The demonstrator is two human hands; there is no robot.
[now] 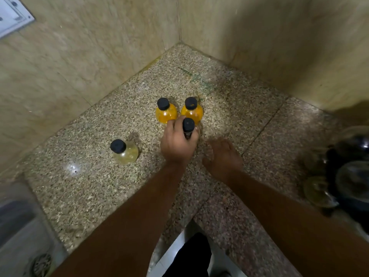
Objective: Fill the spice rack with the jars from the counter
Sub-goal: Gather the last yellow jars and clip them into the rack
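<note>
Two round jars of orange spice with black caps stand side by side on the granite counter (229, 100), the left orange jar (166, 112) and the right orange jar (192, 110). Just in front of them my left hand (177, 142) is wrapped around a third jar (188, 125); only its black cap and dark neck show above my fingers. A pale yellow jar (124, 151) with a black cap stands alone to the left. My right hand (223, 154) hovers beside the held jar, fingers spread, holding nothing. No spice rack is in view.
Beige tiled walls meet in a corner behind the jars. A steel sink (22, 226) with a drain lies at the lower left. Dark, shiny kitchenware (347, 176), blurred, crowds the right edge of the counter. A white switch plate (12, 15) hangs on the left wall.
</note>
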